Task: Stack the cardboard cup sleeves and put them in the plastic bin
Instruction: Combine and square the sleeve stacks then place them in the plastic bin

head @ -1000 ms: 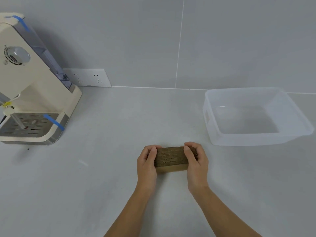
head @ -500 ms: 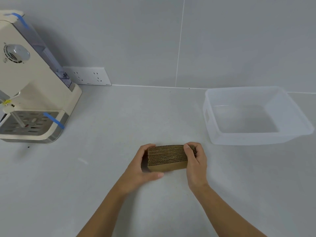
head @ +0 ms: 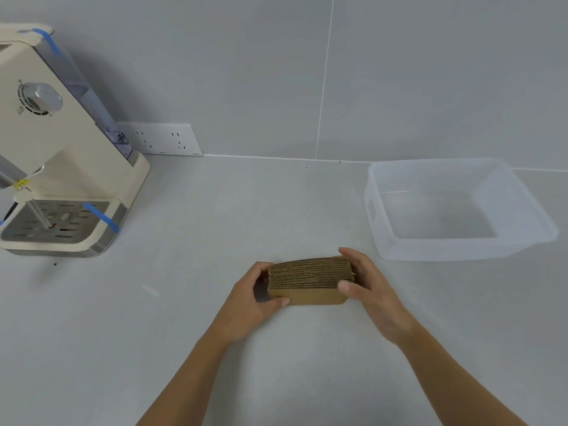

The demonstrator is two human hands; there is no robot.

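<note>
The left hand (head: pixel 250 298) and right hand (head: pixel 367 287) clasp the ends of a brown corrugated-cardboard sleeve stack (head: pixel 309 279) on the grey counter (head: pixel 215 229). Squaring seems done; next, lift it right into the empty translucent plastic bin (head: pixel 384 241). Fingertips behind the stack are hidden.

A single head-worn wide-angle camera looks forward and down across a pale table (head: pixel 276 204) toward a grey tiled wall (head: pixel 399 72), whose lines bow with the lens. Both forearms enter from the bottom edge, placing the left hand (head: pixel 249 299) and right hand (head: pixel 368 287) close below centre. A cream machine (head: pixel 52 142) sits at the far left edge, a clear plastic bin (head: pixel 455 244) at right.
</note>
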